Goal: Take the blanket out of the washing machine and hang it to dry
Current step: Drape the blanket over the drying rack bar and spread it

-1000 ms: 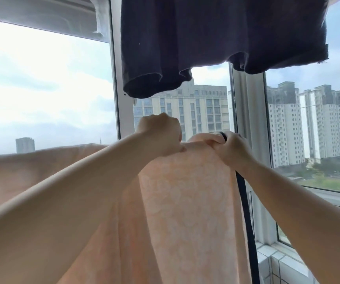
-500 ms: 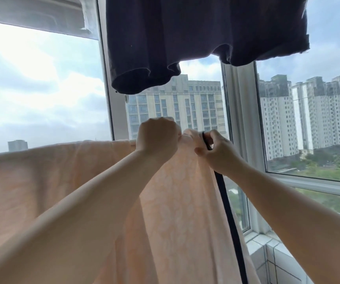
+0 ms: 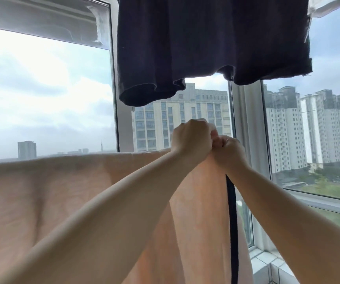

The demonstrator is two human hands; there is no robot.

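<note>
A peach-coloured blanket (image 3: 48,191) with a dark blue edge band (image 3: 233,222) hangs in a wide sheet across the lower half of the view, in front of the window. My left hand (image 3: 191,138) is closed on its top edge near the right corner. My right hand (image 3: 229,153) grips the same corner just beside it, knuckles touching the left hand. Both arms reach forward and up. Whatever carries the top edge is hidden behind the cloth and my hands.
A dark navy garment (image 3: 206,44) hangs overhead, its hem just above my hands. A white cloth (image 3: 333,5) shows at the top right. Behind are large windows with a grey frame post (image 3: 122,128), and a tiled sill (image 3: 267,263) at the lower right.
My two hands have come together at the blanket's right corner; the stretch of cloth that lay between them is bunched up. The view has tilted slightly upward.
</note>
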